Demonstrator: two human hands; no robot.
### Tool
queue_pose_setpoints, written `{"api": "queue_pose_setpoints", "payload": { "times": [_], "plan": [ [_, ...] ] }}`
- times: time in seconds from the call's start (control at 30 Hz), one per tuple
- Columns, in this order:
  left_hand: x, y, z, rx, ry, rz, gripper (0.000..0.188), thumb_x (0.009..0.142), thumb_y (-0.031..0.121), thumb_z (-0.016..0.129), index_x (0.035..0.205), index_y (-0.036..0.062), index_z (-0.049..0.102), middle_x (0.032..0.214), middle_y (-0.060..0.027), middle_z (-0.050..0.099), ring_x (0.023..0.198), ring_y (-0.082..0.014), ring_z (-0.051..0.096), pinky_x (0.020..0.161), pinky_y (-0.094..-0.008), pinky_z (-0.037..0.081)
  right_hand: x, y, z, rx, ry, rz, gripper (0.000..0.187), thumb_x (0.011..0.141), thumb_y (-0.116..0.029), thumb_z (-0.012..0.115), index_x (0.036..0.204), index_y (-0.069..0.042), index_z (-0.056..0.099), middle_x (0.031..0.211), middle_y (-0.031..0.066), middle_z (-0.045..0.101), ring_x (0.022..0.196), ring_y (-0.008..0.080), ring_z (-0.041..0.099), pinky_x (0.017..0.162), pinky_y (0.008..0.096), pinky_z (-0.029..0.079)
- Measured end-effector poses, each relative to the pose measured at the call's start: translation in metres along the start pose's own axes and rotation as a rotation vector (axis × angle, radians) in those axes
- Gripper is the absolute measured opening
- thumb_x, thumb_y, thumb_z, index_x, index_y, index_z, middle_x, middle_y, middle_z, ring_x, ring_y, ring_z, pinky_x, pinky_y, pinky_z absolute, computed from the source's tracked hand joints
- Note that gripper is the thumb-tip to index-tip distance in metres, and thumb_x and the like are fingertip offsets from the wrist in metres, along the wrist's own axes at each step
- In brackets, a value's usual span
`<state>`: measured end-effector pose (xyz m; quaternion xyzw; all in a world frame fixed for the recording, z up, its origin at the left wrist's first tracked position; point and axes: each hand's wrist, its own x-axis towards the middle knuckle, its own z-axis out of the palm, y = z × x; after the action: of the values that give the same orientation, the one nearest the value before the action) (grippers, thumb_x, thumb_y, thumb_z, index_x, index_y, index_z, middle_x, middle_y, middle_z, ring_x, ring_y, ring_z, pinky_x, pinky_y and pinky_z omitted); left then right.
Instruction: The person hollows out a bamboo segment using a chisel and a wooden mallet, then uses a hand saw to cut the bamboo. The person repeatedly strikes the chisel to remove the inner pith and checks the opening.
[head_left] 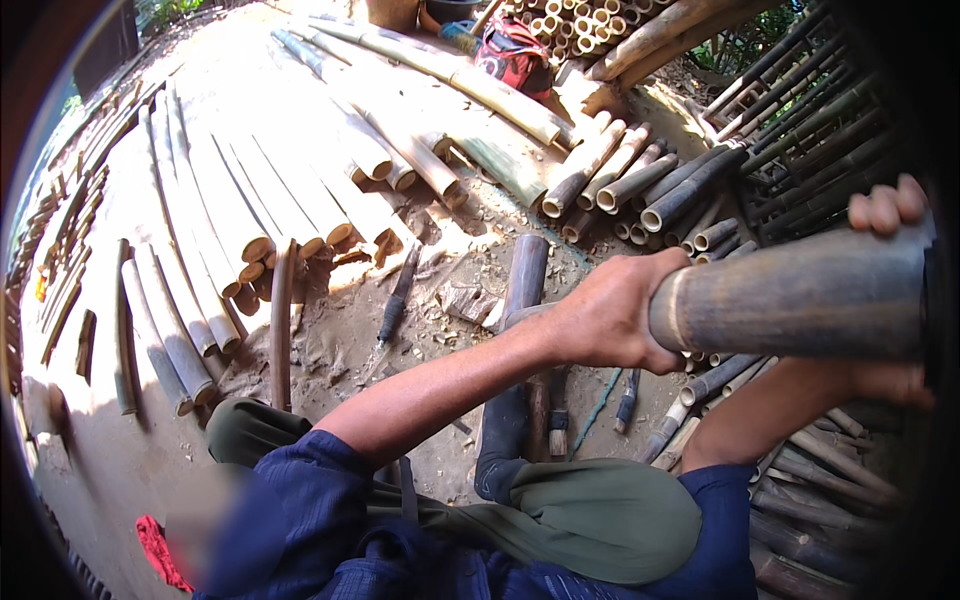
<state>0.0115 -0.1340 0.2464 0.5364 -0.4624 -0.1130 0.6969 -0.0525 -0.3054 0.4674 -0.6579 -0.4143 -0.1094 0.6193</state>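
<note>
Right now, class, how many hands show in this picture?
2: the left hand on the left end of the thick bamboo piece; the right hand at its right end, partly hidden.

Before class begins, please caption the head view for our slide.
Left hand and right hand hold a thick bamboo section, cut poles lying around.

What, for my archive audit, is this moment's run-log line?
left hand: grips bamboo tube, left end | right hand: holds tube, right end | nearby: cut bamboo poles

Single head-level fisheye view, from close above the hands, downward onto the ground.
</note>
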Motion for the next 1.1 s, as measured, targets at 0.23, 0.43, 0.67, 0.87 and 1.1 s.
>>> {"api": "queue_pose_setpoints", "payload": {
  "times": [0.23,0.43,0.67,0.87,1.1],
  "plan": [
    [-0.025,0.020,-0.022,-0.078,0.073,-0.153,0.069,0.066,0.011,0.094,0.127,0.0015,0.064,0.110,-0.0055,0.072,0.102,-0.0162,0.070,0.094,-0.0341,0.057,0.023,0.026,0.072,-0.290,0.359,-0.024,0.087,0.083,-0.053,0.078,0.139,0.007,0.049,0.121,0.0227,0.060,0.105,0.0302,0.065,0.091,0.0413,0.055],
    [-0.054,0.040,-0.017,0.008,0.584,0.076,0.053,0.073,0.009,0.091,0.118,-0.0002,0.066,0.102,-0.0076,0.073,0.091,-0.0190,0.073,0.085,-0.0355,0.061,0.072,0.046,0.109,-0.453,-0.030,-0.233,0.085,0.094,-0.054,0.071,0.144,0.009,0.042,0.134,0.0234,0.051,0.122,0.0314,0.053,0.103,0.0425,0.045],
    [-0.103,0.049,-0.090,-0.041,0.983,0.071,0.054,0.082,0.003,0.083,0.130,-0.0030,0.059,0.111,-0.0147,0.069,0.099,-0.0249,0.073,0.090,-0.0391,0.063,0.033,0.083,0.099,-0.608,-0.318,0.199,0.103,0.099,-0.071,0.060,0.159,0.011,0.037,0.161,0.0348,0.042,0.153,0.0430,0.041,0.127,0.0443,0.034],
    [-0.124,0.029,-0.119,-0.092,0.999,0.032,0.057,0.085,0.013,0.083,0.133,-0.0032,0.057,0.115,-0.0153,0.068,0.101,-0.0244,0.073,0.091,-0.0377,0.062,0.010,0.128,0.094,-0.576,-0.368,0.194,0.098,0.100,-0.067,0.062,0.156,0.010,0.041,0.156,0.0339,0.049,0.147,0.0426,0.048,0.124,0.0447,0.037],
    [-0.108,0.036,-0.094,-0.038,0.798,0.097,0.043,0.090,0.016,0.087,0.122,-0.0002,0.062,0.112,-0.0125,0.071,0.099,-0.0201,0.073,0.088,-0.0353,0.063,0.013,0.122,0.104,-0.547,-0.151,-0.010,0.101,0.084,-0.059,0.085,0.152,0.005,0.049,0.142,0.0285,0.060,0.131,0.0377,0.060,0.113,0.0463,0.049]
  ]
}}
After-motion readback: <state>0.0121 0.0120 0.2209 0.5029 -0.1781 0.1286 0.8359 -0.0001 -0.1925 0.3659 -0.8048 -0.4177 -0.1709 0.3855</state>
